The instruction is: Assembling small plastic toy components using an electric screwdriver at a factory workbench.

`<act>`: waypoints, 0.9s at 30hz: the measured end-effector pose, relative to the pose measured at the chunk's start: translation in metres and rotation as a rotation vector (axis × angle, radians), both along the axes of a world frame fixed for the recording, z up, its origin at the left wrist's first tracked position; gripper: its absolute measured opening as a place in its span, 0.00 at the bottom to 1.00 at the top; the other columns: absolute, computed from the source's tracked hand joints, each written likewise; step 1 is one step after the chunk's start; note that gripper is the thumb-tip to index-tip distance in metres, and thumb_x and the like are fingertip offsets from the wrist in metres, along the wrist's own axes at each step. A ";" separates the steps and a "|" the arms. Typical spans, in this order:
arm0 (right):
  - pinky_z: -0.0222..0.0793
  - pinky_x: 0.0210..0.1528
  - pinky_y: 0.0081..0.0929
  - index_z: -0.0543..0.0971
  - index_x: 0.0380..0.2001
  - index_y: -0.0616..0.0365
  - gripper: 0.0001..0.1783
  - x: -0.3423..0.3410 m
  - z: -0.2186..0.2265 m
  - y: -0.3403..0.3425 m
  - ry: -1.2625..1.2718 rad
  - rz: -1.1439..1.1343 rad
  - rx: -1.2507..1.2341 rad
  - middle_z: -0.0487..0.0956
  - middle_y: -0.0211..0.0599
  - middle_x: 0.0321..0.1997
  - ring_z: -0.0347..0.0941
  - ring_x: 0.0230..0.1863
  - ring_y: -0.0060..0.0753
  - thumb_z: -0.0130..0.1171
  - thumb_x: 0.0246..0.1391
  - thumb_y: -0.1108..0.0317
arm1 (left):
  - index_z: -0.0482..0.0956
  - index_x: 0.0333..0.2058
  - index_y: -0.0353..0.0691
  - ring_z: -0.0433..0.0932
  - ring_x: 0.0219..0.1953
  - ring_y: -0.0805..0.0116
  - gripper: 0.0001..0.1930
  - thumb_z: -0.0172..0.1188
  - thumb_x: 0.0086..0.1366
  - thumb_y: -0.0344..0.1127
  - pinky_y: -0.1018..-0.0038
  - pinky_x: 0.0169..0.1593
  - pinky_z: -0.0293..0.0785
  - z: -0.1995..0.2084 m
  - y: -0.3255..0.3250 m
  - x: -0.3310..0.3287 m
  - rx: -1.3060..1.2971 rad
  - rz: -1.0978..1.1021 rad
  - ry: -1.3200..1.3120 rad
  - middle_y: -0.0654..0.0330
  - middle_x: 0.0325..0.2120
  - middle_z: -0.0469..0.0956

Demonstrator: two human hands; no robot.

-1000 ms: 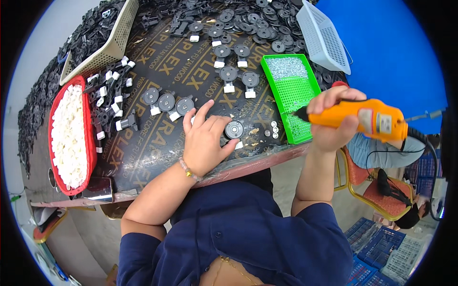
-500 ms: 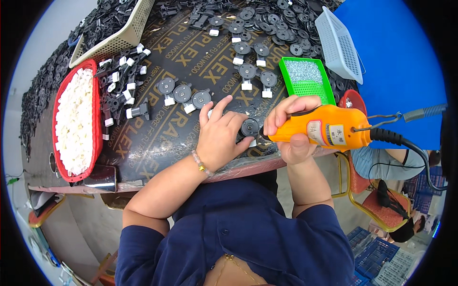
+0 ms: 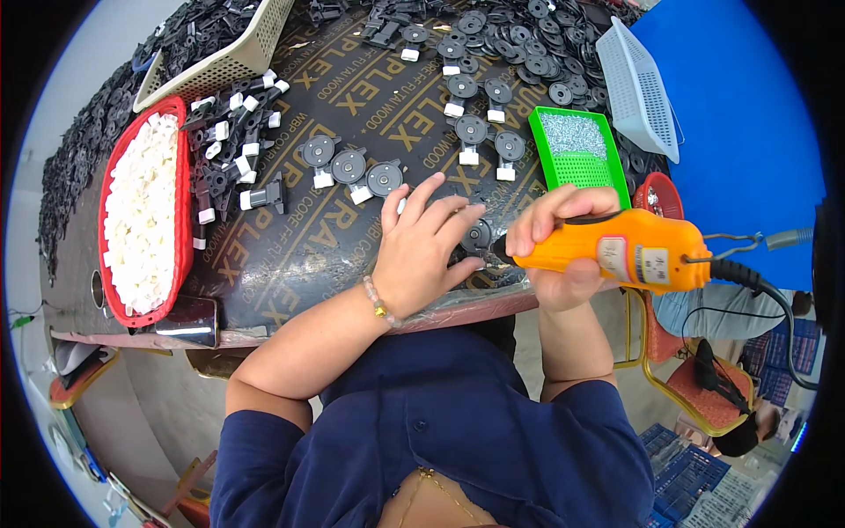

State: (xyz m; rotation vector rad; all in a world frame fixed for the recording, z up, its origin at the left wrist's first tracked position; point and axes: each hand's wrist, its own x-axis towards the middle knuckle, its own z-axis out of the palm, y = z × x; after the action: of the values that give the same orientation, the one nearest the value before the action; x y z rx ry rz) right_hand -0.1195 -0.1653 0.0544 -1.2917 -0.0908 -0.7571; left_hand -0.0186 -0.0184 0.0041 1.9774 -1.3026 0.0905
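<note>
A black round plastic part [image 3: 477, 236] lies near the table's front edge, between the thumb and forefinger of my left hand [image 3: 409, 251]. The other fingers of that hand stretch forward over the table. My right hand [image 3: 563, 286] is wrapped round an orange electric screwdriver [image 3: 647, 251], held nearly level with its tip at the part's right side; whether they touch I cannot tell. A dark cord runs from its back end, and a wire loop there joins a coiled spring. Several finished-looking black discs with white blocks [image 3: 385, 179] lie beyond my fingers.
At left stands a red basket [image 3: 185, 211] of white pieces, beside black parts with white ends [image 3: 264, 198]. A green tray [image 3: 550, 172] of small metal pieces, a red bowl [image 3: 669, 198] and a pale blue basket [image 3: 638, 88] are at right. Piles of black parts [image 3: 537, 53] fill the back.
The whole view has shifted slightly. My right hand and the screwdriver have drawn back a little to the right and nearer me. The fingers of my left hand are spread wider.
</note>
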 end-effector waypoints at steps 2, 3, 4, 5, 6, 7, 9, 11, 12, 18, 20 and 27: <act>0.76 0.30 0.30 0.65 0.47 0.53 0.35 -0.002 0.004 0.001 -0.011 -0.005 0.009 0.70 0.38 0.34 0.73 0.29 0.32 0.68 0.56 0.37 | 0.85 0.44 0.52 0.68 0.66 0.53 0.22 0.77 0.48 0.40 0.47 0.68 0.50 -0.001 0.002 0.001 -0.012 -0.043 -0.011 0.68 0.41 0.81; 0.76 0.30 0.30 0.65 0.47 0.53 0.35 -0.002 0.006 0.001 -0.029 0.009 0.006 0.70 0.38 0.34 0.73 0.29 0.32 0.67 0.56 0.37 | 0.86 0.43 0.54 0.68 0.67 0.54 0.19 0.77 0.49 0.38 0.47 0.68 0.50 -0.001 0.003 0.002 -0.025 -0.088 -0.021 0.70 0.42 0.81; 0.76 0.30 0.31 0.65 0.48 0.53 0.35 -0.003 0.008 0.001 -0.047 0.024 0.004 0.70 0.38 0.34 0.73 0.29 0.32 0.67 0.56 0.37 | 0.86 0.43 0.54 0.68 0.67 0.54 0.19 0.77 0.49 0.38 0.47 0.68 0.50 -0.002 0.003 0.003 -0.024 -0.089 -0.021 0.70 0.42 0.81; 0.76 0.30 0.31 0.65 0.48 0.53 0.35 -0.004 0.009 0.001 -0.049 0.025 0.005 0.70 0.38 0.34 0.73 0.29 0.32 0.67 0.56 0.37 | 0.87 0.40 0.54 0.68 0.67 0.55 0.16 0.76 0.51 0.36 0.47 0.68 0.49 -0.004 0.003 0.003 -0.044 -0.105 -0.013 0.71 0.41 0.81; 0.76 0.30 0.30 0.65 0.48 0.53 0.36 -0.005 0.009 0.000 -0.059 0.031 0.005 0.70 0.38 0.34 0.73 0.29 0.32 0.67 0.56 0.36 | 0.88 0.38 0.55 0.68 0.67 0.55 0.13 0.75 0.52 0.35 0.46 0.68 0.48 -0.006 0.004 0.004 -0.063 -0.120 -0.004 0.72 0.40 0.82; 0.76 0.30 0.30 0.65 0.48 0.53 0.36 -0.006 0.010 0.000 -0.069 0.038 0.006 0.70 0.38 0.34 0.73 0.29 0.32 0.66 0.56 0.36 | 0.88 0.38 0.55 0.68 0.67 0.55 0.13 0.75 0.52 0.35 0.46 0.68 0.48 -0.007 0.003 0.004 -0.062 -0.118 -0.007 0.72 0.40 0.82; 0.76 0.30 0.30 0.65 0.48 0.53 0.36 -0.008 0.013 0.001 -0.088 0.026 0.003 0.70 0.38 0.35 0.73 0.29 0.32 0.66 0.56 0.36 | 0.88 0.34 0.54 0.69 0.66 0.57 0.08 0.74 0.53 0.34 0.47 0.68 0.48 -0.008 0.002 0.003 -0.073 -0.113 0.065 0.73 0.38 0.82; 0.76 0.31 0.30 0.64 0.48 0.53 0.36 -0.009 0.014 -0.002 -0.119 0.033 -0.008 0.70 0.38 0.35 0.73 0.29 0.32 0.66 0.56 0.35 | 0.88 0.33 0.54 0.70 0.65 0.57 0.08 0.74 0.53 0.35 0.48 0.68 0.48 -0.011 0.002 0.004 -0.069 -0.100 0.060 0.73 0.37 0.82; 0.76 0.31 0.30 0.64 0.48 0.53 0.36 -0.009 0.014 -0.002 -0.121 0.037 -0.006 0.70 0.38 0.35 0.73 0.29 0.32 0.66 0.56 0.35 | 0.88 0.33 0.53 0.70 0.65 0.58 0.08 0.75 0.53 0.35 0.48 0.68 0.48 -0.011 0.003 0.005 -0.066 -0.090 0.059 0.73 0.36 0.82; 0.77 0.31 0.30 0.64 0.47 0.54 0.36 -0.007 0.013 0.002 -0.095 0.048 0.021 0.70 0.38 0.35 0.73 0.28 0.32 0.66 0.56 0.35 | 0.86 0.31 0.53 0.73 0.63 0.59 0.08 0.75 0.51 0.37 0.49 0.68 0.47 -0.009 0.004 0.005 -0.079 -0.109 0.031 0.72 0.33 0.81; 0.77 0.30 0.30 0.64 0.47 0.54 0.36 -0.008 0.012 0.002 -0.093 0.059 0.015 0.70 0.38 0.35 0.73 0.28 0.32 0.65 0.57 0.35 | 0.85 0.30 0.53 0.73 0.62 0.59 0.09 0.76 0.50 0.37 0.49 0.67 0.47 -0.009 0.004 0.005 -0.093 -0.099 -0.012 0.72 0.32 0.81; 0.77 0.30 0.30 0.64 0.47 0.54 0.36 -0.007 0.008 0.002 -0.068 0.074 0.054 0.70 0.38 0.34 0.74 0.28 0.32 0.65 0.57 0.36 | 0.85 0.35 0.51 0.72 0.64 0.58 0.15 0.77 0.47 0.40 0.48 0.68 0.47 -0.009 0.006 0.005 -0.055 -0.116 -0.142 0.71 0.37 0.81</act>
State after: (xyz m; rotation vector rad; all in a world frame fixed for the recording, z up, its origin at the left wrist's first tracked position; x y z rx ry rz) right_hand -0.1267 -0.1636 0.0625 -1.2050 -0.1716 -0.7354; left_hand -0.0135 -0.0123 -0.0047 1.8727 -1.4868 0.2112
